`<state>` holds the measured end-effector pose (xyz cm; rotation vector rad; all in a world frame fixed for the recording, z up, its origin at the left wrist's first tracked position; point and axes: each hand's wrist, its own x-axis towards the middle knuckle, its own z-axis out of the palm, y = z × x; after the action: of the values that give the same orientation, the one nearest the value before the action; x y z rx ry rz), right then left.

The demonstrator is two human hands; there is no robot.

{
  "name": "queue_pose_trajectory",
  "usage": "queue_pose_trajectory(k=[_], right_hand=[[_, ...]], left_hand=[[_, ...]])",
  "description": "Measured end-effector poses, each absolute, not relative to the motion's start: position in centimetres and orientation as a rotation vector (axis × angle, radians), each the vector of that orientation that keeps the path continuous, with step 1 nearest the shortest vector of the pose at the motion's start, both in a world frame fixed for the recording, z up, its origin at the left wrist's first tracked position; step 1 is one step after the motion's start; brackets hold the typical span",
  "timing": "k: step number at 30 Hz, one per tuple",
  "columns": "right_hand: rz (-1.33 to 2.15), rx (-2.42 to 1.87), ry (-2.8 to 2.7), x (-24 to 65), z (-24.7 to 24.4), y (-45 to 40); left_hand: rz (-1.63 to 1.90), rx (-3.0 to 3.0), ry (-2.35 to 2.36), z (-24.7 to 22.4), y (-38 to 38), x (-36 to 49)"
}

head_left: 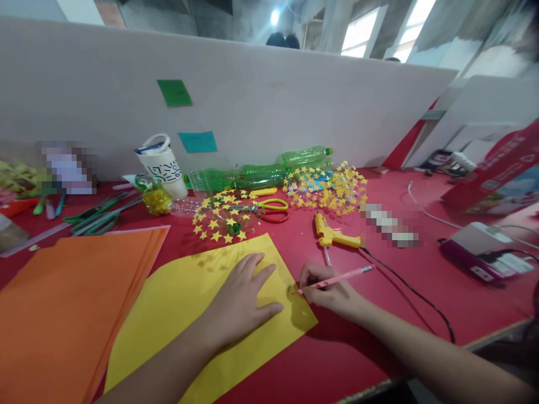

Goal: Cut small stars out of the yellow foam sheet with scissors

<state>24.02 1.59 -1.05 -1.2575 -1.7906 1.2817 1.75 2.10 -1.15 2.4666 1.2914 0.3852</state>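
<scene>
My left hand (242, 300) lies flat with fingers spread on a sheet of yellow paper (168, 297). In my right hand (326, 289) is a pink pencil (347, 276), pinched between the fingers, its tip low over the paper's right edge. Whether the tip touches the paper I cannot tell. Just beyond the right hand rests a yellow hot glue gun (334, 233) with a clear glue stick. Past the paper's far edge stand yellow stars on thin stems (223, 219), beside scissors with yellow and red handles (273, 210).
Orange paper sheets (76, 303) lie at the left, with green-handled scissors (96, 216) behind. Green plastic bottles (261, 175), a white cup (162, 165) and more yellow stars (332, 191) line the white partition (252, 101). A power strip (480, 261) and cords are at the right.
</scene>
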Motion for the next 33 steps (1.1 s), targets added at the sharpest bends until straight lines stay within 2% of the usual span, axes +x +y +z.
queue_pose_trajectory(k=[15, 33], right_hand=[[1.211, -1.183, -1.965, 24.3, -1.1, 1.5], [1.132, -1.185, -1.897, 24.3, -2.1, 1.7]], left_hand=[[0.357, 2.48, 1.31, -1.1, 2.1, 1.9], [0.373, 2.481, 1.311, -1.3, 2.2, 1.9]])
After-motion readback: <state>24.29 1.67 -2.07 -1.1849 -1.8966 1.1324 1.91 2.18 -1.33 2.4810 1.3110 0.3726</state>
